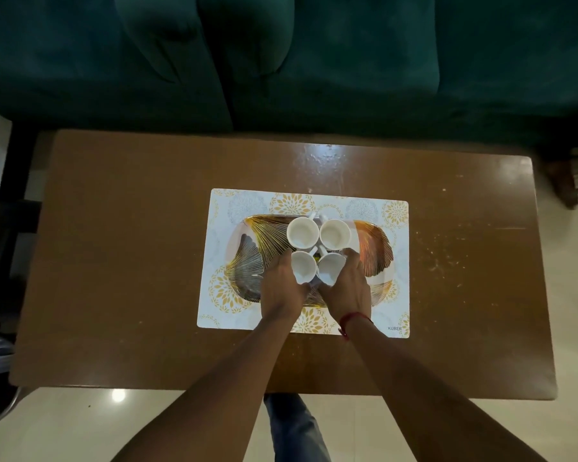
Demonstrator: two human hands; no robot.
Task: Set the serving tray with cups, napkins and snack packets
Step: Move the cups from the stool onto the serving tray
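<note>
An oval serving tray [247, 258] with a gold leaf pattern lies on a white floral placemat [394, 261]. Two white cups stand side by side at its far edge, the left one [302, 232] and the right one [335, 233]. My left hand [281, 285] grips a third white cup [303, 266] at the near middle of the tray. My right hand [346, 285] grips a fourth white cup [330, 268] right beside it. Both held cups are close to touching. No napkins or snack packets are in sight.
The placemat sits on a brown wooden table [131, 261] with bare surface on both sides. A dark green sofa [314, 61] runs along the table's far edge. Pale tiled floor [80, 425] lies at the near side.
</note>
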